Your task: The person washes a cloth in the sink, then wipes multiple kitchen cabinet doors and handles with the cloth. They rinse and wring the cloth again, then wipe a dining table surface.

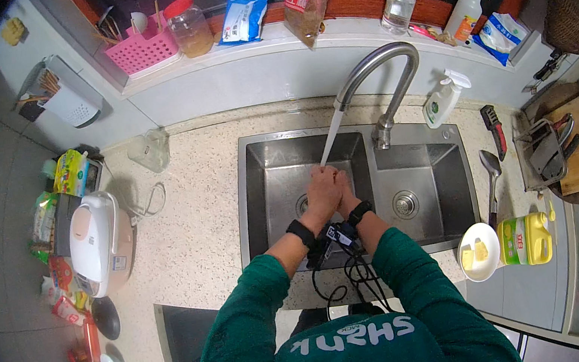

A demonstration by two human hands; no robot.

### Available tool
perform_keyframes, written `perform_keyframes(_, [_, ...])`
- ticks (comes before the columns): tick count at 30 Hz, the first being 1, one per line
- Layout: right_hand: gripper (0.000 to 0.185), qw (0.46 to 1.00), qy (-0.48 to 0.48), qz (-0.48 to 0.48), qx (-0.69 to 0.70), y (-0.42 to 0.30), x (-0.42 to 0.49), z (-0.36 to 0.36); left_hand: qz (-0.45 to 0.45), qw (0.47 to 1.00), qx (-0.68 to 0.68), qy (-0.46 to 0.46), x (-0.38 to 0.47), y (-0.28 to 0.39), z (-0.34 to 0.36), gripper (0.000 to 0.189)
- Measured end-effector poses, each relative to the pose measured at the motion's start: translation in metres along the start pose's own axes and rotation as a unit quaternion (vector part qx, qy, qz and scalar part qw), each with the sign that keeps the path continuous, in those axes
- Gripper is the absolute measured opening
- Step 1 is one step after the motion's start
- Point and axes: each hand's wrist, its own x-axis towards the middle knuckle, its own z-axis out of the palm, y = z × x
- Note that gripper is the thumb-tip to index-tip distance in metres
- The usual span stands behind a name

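Observation:
Water runs from the curved metal faucet (386, 55) in a steady stream onto my hands. My left hand (323, 190) and my right hand (346, 192) are pressed together over the left basin of the stainless steel sink (275, 183), below the stream. The fingers overlap, so whether anything lies between them is hidden. Each wrist wears a black band. Black cables (359, 278) and a small dark device with a label hang between my forearms, at the sink's front edge.
A white bowl (496, 256) with yellow sponge pieces and a yellow detergent jug (534, 239) stand right of the sink. A ladle (489, 177) and a knife sharpener (497, 134) lie nearby. A rice cooker (97, 242) and a glass pitcher (150, 152) are at left.

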Motion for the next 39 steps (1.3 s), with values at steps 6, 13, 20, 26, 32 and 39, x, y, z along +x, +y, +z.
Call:
perform_keyframes(6, [0.020,0.974,-0.126,0.151,0.117,-0.021,-0.021,-0.003,0.003,0.945,0.115,-0.307,0.016,-0.013,0.001,0.014])
perform_keyframes(13, [0.028,0.933,-0.174,-0.208,-0.238,-0.032,-0.014,-0.006,0.036,0.906,0.148,-0.394,0.029,-0.004,-0.008,0.008])
perform_keyframes(20, [0.029,0.976,-0.080,0.134,0.152,-0.029,-0.005,0.003,0.097,0.925,0.095,-0.356,0.020,-0.026,0.001,0.017])
perform_keyframes(26, [0.024,0.973,-0.137,0.111,0.151,-0.043,-0.005,-0.011,-0.266,0.920,-0.195,-0.212,0.007,-0.049,0.002,0.025])
perform_keyframes(32, [0.013,0.964,-0.087,-0.223,-0.113,-0.050,0.004,-0.033,-0.470,0.577,-0.584,-0.324,-0.030,-0.064,0.018,0.026])
perform_keyframes(39, [0.017,0.959,-0.161,-0.181,-0.146,-0.082,-0.017,-0.043,-0.442,0.626,-0.560,-0.316,-0.043,-0.077,0.067,0.026])
